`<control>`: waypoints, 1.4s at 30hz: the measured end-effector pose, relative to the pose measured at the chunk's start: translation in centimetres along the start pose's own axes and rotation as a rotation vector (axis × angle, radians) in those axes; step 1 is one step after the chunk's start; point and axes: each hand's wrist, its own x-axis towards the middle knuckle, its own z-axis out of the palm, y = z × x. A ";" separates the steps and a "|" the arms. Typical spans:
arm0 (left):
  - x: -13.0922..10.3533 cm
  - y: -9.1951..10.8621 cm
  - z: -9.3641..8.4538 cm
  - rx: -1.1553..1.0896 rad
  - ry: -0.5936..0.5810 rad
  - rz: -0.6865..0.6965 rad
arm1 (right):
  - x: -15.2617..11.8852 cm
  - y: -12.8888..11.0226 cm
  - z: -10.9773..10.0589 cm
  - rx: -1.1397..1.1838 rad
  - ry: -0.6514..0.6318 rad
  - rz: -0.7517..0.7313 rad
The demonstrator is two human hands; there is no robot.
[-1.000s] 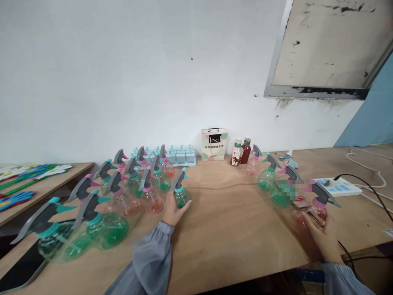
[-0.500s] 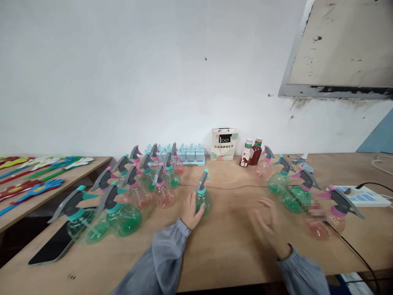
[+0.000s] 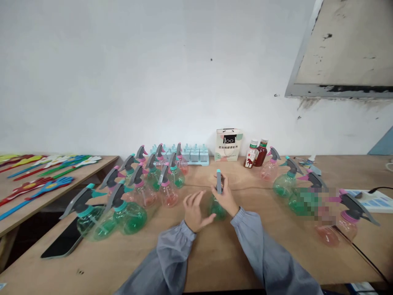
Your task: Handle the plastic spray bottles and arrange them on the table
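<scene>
In the middle of the table stands a green spray bottle (image 3: 217, 209) with a grey trigger head and a turquoise nozzle. My right hand (image 3: 227, 196) is closed around its neck, just under the head, and covers the collar. To the bottle's left is my left hand (image 3: 196, 211), fingers curved and apart, holding nothing. Several more green and pink spray bottles (image 3: 130, 219) stand in a group on the left. A second group, with a green spray bottle (image 3: 284, 184) among it, is on the right, partly blurred by a pixelated patch.
Along the wall are light blue ice-pop moulds (image 3: 196, 155), a paper bag (image 3: 227, 147) and two sauce bottles (image 3: 260, 153). A phone (image 3: 61, 241) lies at the left. Colourful hand-shaped clappers (image 3: 49, 186) lie on a side table; a power strip (image 3: 373, 200) and cable are at the right.
My right hand has come in from the right and taken the green spray bottle by the neck. My left hand has let go of it. The bottle's head has turned.
</scene>
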 end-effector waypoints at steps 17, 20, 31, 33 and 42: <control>2.2 -6.6 -2.8 0.211 0.015 -0.720 | 5.1 -1.3 -2.2 0.499 -0.316 0.263; 1.7 -5.2 -1.6 0.193 0.011 -0.612 | 5.2 -1.9 -2.1 0.533 -0.315 0.261; 1.1 -4.0 -1.0 0.171 0.009 -0.489 | 5.3 -2.3 -2.4 0.500 -0.210 0.189; 1.1 -4.1 -0.9 0.168 0.021 -0.487 | 5.3 -2.5 -2.1 0.495 -0.235 0.198; 1.2 -4.1 -1.0 0.149 -0.018 -0.507 | 5.0 -3.1 -1.6 0.531 -0.211 0.170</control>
